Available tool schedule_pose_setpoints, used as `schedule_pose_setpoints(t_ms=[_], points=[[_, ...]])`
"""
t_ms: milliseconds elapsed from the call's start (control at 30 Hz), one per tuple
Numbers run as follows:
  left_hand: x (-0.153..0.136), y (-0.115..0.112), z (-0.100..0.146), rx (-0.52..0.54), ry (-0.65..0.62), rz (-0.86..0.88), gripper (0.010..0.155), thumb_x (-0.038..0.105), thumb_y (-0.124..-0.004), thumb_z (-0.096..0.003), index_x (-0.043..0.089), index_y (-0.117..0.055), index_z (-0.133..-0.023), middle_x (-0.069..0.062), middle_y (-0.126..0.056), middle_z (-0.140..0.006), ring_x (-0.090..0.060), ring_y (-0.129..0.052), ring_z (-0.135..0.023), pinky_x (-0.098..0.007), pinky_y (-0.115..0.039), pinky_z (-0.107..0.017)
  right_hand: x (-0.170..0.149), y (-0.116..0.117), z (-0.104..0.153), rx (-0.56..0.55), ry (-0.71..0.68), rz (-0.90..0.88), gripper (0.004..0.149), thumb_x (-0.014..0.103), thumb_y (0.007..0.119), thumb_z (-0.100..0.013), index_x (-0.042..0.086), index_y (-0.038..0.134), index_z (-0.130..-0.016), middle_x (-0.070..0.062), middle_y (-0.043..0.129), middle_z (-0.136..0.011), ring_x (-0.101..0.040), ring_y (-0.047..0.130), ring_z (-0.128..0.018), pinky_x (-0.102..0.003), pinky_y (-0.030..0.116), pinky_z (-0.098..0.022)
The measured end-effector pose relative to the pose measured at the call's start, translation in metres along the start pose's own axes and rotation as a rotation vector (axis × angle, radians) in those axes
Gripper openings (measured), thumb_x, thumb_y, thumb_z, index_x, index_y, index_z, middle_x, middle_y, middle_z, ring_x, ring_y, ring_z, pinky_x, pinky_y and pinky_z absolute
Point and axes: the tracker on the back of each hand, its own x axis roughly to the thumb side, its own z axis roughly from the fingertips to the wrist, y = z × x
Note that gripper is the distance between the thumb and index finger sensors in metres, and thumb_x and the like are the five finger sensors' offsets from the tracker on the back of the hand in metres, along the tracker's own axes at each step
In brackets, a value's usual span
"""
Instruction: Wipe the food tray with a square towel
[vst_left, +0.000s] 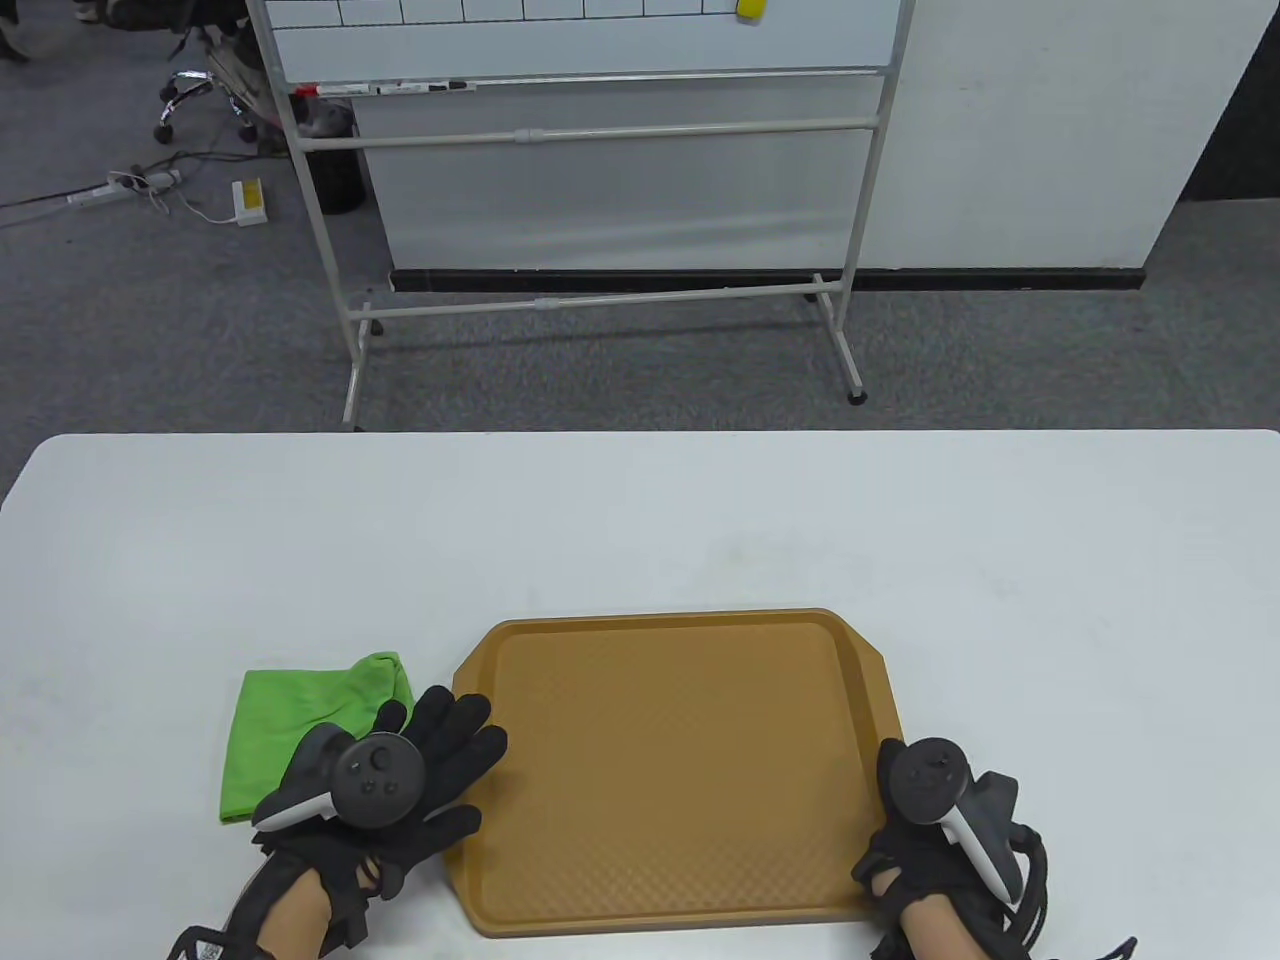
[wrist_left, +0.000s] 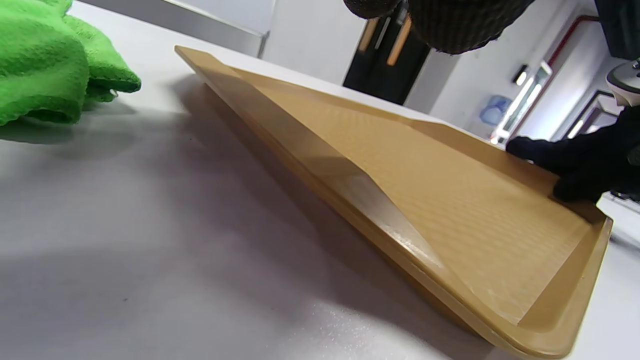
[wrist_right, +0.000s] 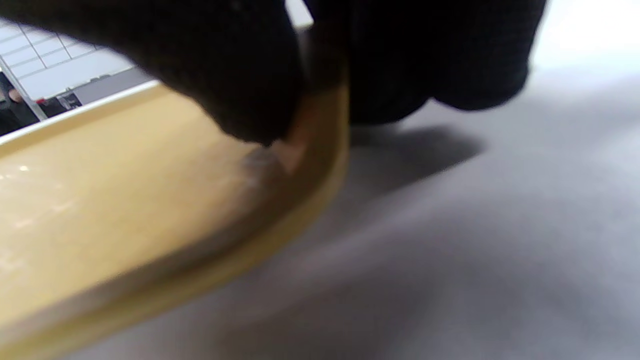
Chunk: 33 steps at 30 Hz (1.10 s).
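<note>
A brown food tray (vst_left: 680, 760) lies near the table's front edge. A green square towel (vst_left: 300, 710) lies crumpled just left of it. My left hand (vst_left: 445, 745) is open with fingers spread, over the table between the towel and the tray's left rim, holding nothing. In the left wrist view the towel (wrist_left: 40, 60) is at the upper left, the tray (wrist_left: 450, 210) runs across, and my left fingers (wrist_left: 450, 25) hang clear above it. My right hand (vst_left: 892, 775) grips the tray's right rim near the front corner. In the right wrist view my fingers (wrist_right: 240, 75) pinch the rim (wrist_right: 325, 165).
The white table (vst_left: 640, 520) stretches beyond the tray. Behind the table a whiteboard on a wheeled frame (vst_left: 600, 130) stands on grey carpet, with a power strip and cables (vst_left: 130, 185) at the far left.
</note>
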Motion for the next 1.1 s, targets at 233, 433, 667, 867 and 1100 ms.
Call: schedule_pose_setpoints(t_ms=[233, 433, 667, 867, 1100], points=[[-0.008, 0.002, 0.003, 0.021, 0.057, -0.006, 0.072, 0.056, -0.063, -0.0492, 0.035, -0.033, -0.110, 0.001, -0.012, -0.119, -0.031, -0.007, -0.108, -0.054, -0.008, -0.072, -0.002, 0.002, -0.002, 0.016, 0.019, 0.024, 0.085, 0.028, 0.090, -0.037, 0.031, 0.037, -0.103, -0.017, 0.070, -0.098, -0.031, 0.090, -0.059, -0.045, 0.080, -0.044], [-0.038, 0.013, 0.018, 0.179, 0.300, 0.009, 0.069, 0.053, -0.065, -0.0510, 0.034, -0.036, -0.111, 0.001, -0.018, -0.120, -0.035, -0.015, -0.109, -0.057, -0.014, -0.073, -0.005, 0.002, -0.002, 0.027, 0.014, -0.002, 0.084, 0.030, 0.089, -0.039, 0.032, 0.035, -0.103, -0.015, 0.069, -0.098, -0.030, 0.089, -0.060, -0.045, 0.079, -0.045], [-0.084, -0.002, 0.037, 0.201, 0.617, 0.175, 0.074, 0.054, -0.070, -0.0512, 0.031, -0.032, -0.111, -0.005, -0.014, -0.119, -0.042, -0.012, -0.105, -0.061, -0.019, -0.072, -0.006, 0.003, -0.001, 0.020, 0.026, -0.003, 0.084, 0.030, 0.089, -0.039, 0.033, 0.035, -0.103, -0.015, 0.069, -0.099, -0.030, 0.088, -0.060, -0.045, 0.079, -0.046], [-0.100, -0.023, 0.030, 0.068, 0.749, 0.192, 0.086, 0.056, -0.073, -0.0497, 0.029, -0.016, -0.109, -0.010, -0.001, -0.114, -0.045, 0.000, -0.101, -0.062, -0.012, -0.070, -0.007, 0.002, -0.001, 0.027, 0.026, -0.013, 0.084, 0.031, 0.089, -0.039, 0.033, 0.035, -0.103, -0.014, 0.069, -0.099, -0.029, 0.088, -0.060, -0.045, 0.079, -0.046], [-0.103, -0.023, 0.030, 0.102, 0.825, 0.114, 0.076, 0.049, -0.076, -0.0490, 0.031, -0.034, -0.110, -0.004, -0.027, -0.121, -0.041, -0.027, -0.109, -0.060, -0.025, -0.075, -0.007, 0.003, -0.001, 0.032, 0.029, -0.008, 0.084, 0.031, 0.089, -0.040, 0.034, 0.034, -0.103, -0.014, 0.068, -0.099, -0.029, 0.088, -0.061, -0.045, 0.079, -0.046]])
